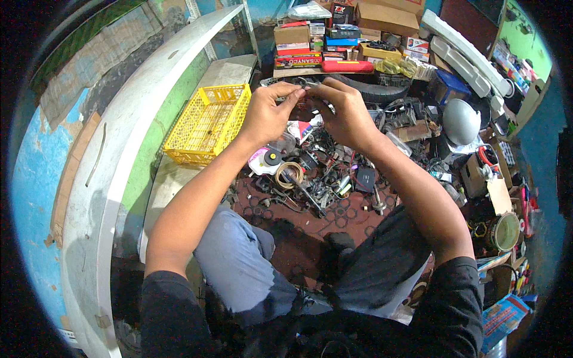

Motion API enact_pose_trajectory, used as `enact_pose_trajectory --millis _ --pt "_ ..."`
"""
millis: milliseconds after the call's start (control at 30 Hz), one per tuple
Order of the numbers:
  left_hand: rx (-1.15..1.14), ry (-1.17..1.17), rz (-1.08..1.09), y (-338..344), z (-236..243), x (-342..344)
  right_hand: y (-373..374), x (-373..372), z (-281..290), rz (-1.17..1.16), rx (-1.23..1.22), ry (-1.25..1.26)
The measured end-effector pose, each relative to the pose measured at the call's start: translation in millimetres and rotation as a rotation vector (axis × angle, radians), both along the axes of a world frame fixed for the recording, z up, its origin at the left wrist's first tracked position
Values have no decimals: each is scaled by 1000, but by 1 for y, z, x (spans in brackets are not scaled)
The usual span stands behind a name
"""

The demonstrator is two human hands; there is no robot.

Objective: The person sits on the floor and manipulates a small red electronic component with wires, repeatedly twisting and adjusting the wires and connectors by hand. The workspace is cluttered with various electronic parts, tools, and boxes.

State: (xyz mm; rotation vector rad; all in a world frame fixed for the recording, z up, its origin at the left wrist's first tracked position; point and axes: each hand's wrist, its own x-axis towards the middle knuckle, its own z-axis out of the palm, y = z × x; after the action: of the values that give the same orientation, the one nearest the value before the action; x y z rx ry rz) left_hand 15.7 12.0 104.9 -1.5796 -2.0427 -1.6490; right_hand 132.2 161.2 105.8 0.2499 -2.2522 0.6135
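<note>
Both arms reach forward over a heap of parts, and the fingertips of my left hand (270, 112) and my right hand (347, 112) meet in front of me. Each hand is closed in a pinch. Whatever lies between the fingertips is too small and dark to name. Below the hands spreads the heap of loose dark parts (310, 160). A white plastic piece with a round black cap (272, 157) lies under my left wrist, with a tan ring-shaped coil (289, 175) beside it. A small black box (364, 179) sits below my right forearm.
A yellow plastic crate (206, 154) stands on a low ledge at left, beside a long white shelf (110, 137). Stacked cartons (388, 19) and a red case (348, 67) fill the back. A grey rounded dome (461, 121) and an open tub (505, 232) are at right.
</note>
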Motion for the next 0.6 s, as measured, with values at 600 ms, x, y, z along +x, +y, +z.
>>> enact_pose_trajectory --millis 600 --pt "-173 -278 -29 2 5 5 9 9 11 28 357 -6"
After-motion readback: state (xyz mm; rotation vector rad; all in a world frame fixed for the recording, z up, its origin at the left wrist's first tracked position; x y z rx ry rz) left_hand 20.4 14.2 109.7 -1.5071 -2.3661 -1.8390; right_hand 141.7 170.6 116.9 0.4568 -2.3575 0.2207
